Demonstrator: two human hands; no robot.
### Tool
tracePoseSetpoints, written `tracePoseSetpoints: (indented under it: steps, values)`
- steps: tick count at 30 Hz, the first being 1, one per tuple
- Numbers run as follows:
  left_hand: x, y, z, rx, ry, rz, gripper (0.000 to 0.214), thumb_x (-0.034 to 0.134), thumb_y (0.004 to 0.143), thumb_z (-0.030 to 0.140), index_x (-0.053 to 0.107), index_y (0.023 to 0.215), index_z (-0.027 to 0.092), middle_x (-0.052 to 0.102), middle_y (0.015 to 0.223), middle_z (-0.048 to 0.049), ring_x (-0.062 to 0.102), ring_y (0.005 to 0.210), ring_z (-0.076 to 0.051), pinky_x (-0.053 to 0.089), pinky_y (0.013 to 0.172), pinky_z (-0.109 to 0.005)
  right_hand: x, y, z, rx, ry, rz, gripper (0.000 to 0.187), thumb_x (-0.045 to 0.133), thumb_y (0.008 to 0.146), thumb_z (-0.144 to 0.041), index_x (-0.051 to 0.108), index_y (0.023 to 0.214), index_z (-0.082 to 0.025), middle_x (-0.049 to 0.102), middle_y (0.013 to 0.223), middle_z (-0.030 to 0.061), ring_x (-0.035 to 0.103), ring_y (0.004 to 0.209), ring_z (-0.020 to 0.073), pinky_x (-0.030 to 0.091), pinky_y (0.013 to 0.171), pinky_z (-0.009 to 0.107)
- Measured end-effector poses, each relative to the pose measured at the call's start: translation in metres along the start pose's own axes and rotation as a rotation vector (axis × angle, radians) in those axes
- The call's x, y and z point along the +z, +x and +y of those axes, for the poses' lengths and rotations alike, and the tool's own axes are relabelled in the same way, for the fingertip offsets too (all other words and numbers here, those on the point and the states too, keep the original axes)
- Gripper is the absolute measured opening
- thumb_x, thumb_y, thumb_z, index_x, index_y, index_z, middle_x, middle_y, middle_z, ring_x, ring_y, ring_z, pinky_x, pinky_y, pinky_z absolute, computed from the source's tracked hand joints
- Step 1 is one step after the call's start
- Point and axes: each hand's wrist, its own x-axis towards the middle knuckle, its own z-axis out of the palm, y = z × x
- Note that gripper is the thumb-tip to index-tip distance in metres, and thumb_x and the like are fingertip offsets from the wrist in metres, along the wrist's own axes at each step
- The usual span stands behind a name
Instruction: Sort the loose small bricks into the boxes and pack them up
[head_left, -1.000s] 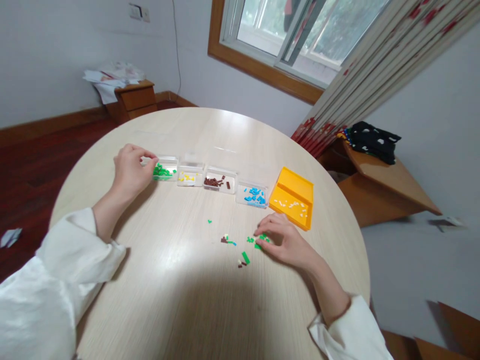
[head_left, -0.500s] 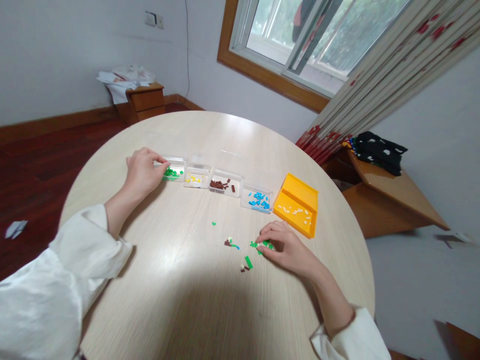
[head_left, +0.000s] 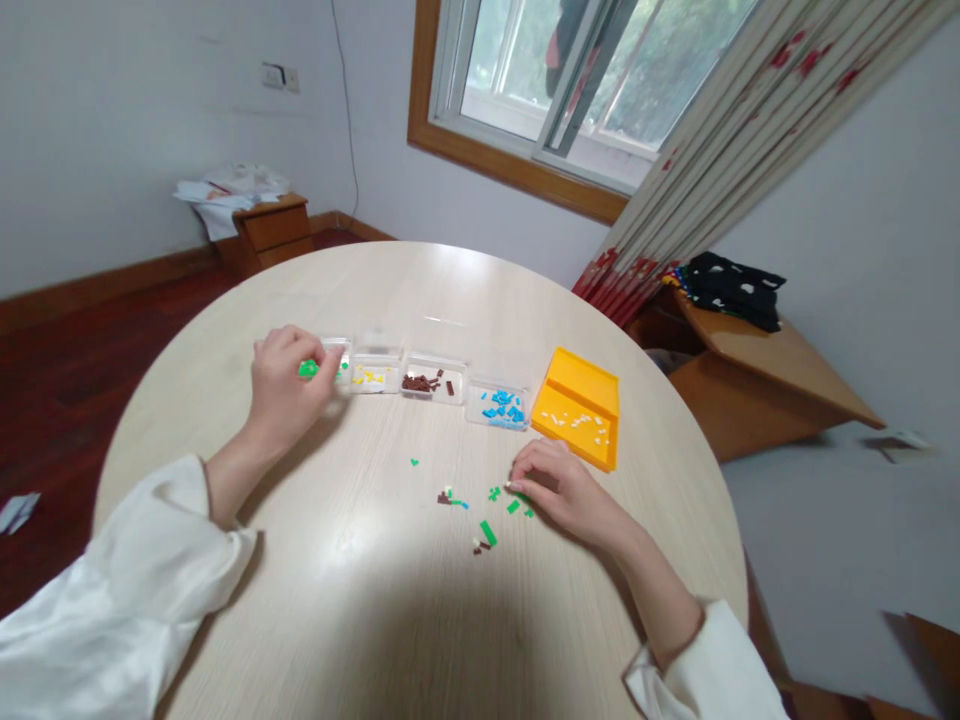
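Observation:
My left hand (head_left: 289,385) is over the near side of a clear box of green bricks (head_left: 308,369), its thumb and fingertips drawn together. Whatever they may hold is hidden. My right hand (head_left: 566,490) is low over the table, thumb and forefinger pinching a tiny white brick (head_left: 509,486). Loose green bricks (head_left: 513,507) lie just beneath and left of it. Nearby are a small joined piece of brown, green and blue bricks (head_left: 444,498), a long green brick (head_left: 488,533) with small brown and white bits (head_left: 480,547), and a lone green piece (head_left: 414,462).
Across the round table (head_left: 330,600) runs a row of clear boxes: yellow bricks (head_left: 369,375), brown bricks (head_left: 420,383) and blue bricks (head_left: 504,408). An open yellow case (head_left: 577,400) with white pieces ends the row at right. A wooden cabinet (head_left: 772,385) stands beyond the table's right edge.
My left hand has drawn back slightly from the green bricks, its fingertips lifting. My right hand has risen off the loose green bricks, with a white brick now showing at its fingertips. The view has shifted slightly.

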Motion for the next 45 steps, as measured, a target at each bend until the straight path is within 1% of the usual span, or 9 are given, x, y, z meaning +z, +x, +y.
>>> tracePoseSetpoints:
  steps: [4,9,13,18,23,31,35,38,45]
  values:
    - [0.013,-0.025,0.029,0.328,-0.211,-0.207,0.027,0.051,0.085,0.03,0.051,0.061,0.019,0.055,0.073,-0.0027,0.051,0.074,-0.016,0.039,0.073,-0.034,-0.006,0.0,0.012,0.063,0.016,0.286,0.02,0.056,0.088,-0.034,0.058,0.074,-0.02,0.063,0.079,0.0034,0.057,0.08,0.0185,0.041,0.077,0.035]
    - [0.021,-0.051,0.057,0.544,-0.32,-0.543,0.014,0.054,0.085,0.025,0.063,0.075,0.02,0.06,0.083,-0.004,0.053,0.081,-0.016,0.042,0.074,-0.033,-0.016,0.0,0.038,0.153,-0.004,0.654,0.019,0.059,0.085,-0.034,0.058,0.071,-0.021,0.063,0.077,0.0039,0.057,0.076,0.0196,0.042,0.076,0.037]
    - [0.017,-0.058,0.067,0.62,-0.344,-0.66,0.012,0.055,0.085,0.024,0.067,0.083,0.02,0.061,0.085,-0.0052,0.053,0.082,-0.017,0.043,0.074,-0.033,-0.021,0.0,0.059,0.252,-0.063,0.805,0.02,0.059,0.083,-0.034,0.059,0.068,-0.021,0.064,0.076,0.0041,0.058,0.076,0.0206,0.041,0.075,0.038]
    - [0.016,-0.058,0.07,0.679,-0.296,-0.723,0.012,0.059,0.084,0.029,0.068,0.087,0.021,0.062,0.086,-0.0059,0.054,0.081,-0.017,0.042,0.072,-0.033,-0.023,0.001,0.075,0.325,-0.162,0.891,0.017,0.058,0.085,-0.034,0.065,0.076,-0.022,0.067,0.083,0.0062,0.057,0.083,0.0226,0.04,0.08,0.041]
    - [0.018,-0.062,0.072,0.734,-0.27,-0.745,0.01,0.057,0.085,0.024,0.066,0.086,0.019,0.061,0.086,-0.0062,0.054,0.081,-0.017,0.041,0.071,-0.033,-0.022,0.003,0.076,0.341,-0.153,0.845,0.016,0.057,0.086,-0.034,0.067,0.08,-0.022,0.066,0.086,0.0071,0.057,0.086,0.0236,0.039,0.08,0.041]
    - [0.017,-0.064,0.08,0.698,-0.291,-0.801,0.017,0.05,0.087,0.019,0.065,0.079,0.019,0.063,0.084,-0.0061,0.054,0.079,-0.016,0.043,0.071,-0.033,-0.02,0.004,0.06,0.285,-0.165,0.805,0.014,0.056,0.087,-0.031,0.068,0.084,-0.023,0.065,0.087,0.0049,0.056,0.089,0.0235,0.037,0.08,0.04]
    - [0.015,-0.058,0.076,0.606,-0.335,-0.722,0.015,0.053,0.086,0.022,0.066,0.079,0.021,0.062,0.083,-0.0052,0.055,0.08,-0.017,0.044,0.071,-0.033,-0.012,0.007,0.041,0.22,-0.133,0.746,0.013,0.055,0.087,-0.027,0.068,0.084,-0.024,0.065,0.086,0.0044,0.056,0.087,0.0224,0.037,0.081,0.039]
    - [0.015,-0.049,0.066,0.505,-0.327,-0.601,0.012,0.055,0.084,0.024,0.066,0.079,0.022,0.06,0.084,-0.0042,0.055,0.081,-0.017,0.046,0.073,-0.034,0.004,0.011,0.02,0.113,-0.088,0.627,0.014,0.054,0.088,-0.023,0.068,0.086,-0.023,0.064,0.086,0.0044,0.055,0.086,0.0206,0.037,0.079,0.036]
    - [0.016,-0.02,0.038,0.271,-0.218,-0.388,0.014,0.056,0.08,0.033,0.064,0.074,0.023,0.058,0.081,-0.0026,0.057,0.078,-0.018,0.047,0.074,-0.036,0.04,0.024,-0.018,-0.298,-0.124,0.182,0.019,0.052,0.089,-0.015,0.069,0.096,-0.02,0.062,0.094,0.0058,0.052,0.094,0.0175,0.032,0.086,0.035]
